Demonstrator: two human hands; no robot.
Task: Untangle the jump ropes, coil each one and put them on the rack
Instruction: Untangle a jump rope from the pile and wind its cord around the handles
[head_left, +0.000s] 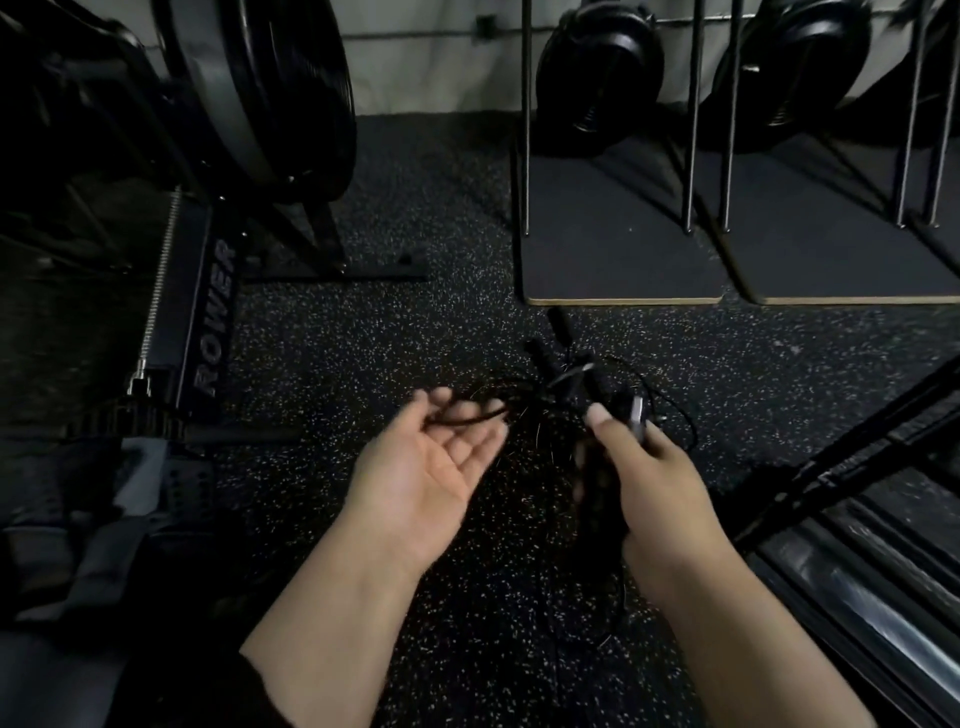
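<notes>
Head view only: looked forward and down from above, close over the floor (363, 332), wide-angle, no second view.

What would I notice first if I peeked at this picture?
Two bare hands in the middle: the left hand lies palm up with thin black cords across its fingers, and the right hand grips a dark tangle of jump ropes above the speckled floor. On the left stands a machine marked ROWER.
</notes>
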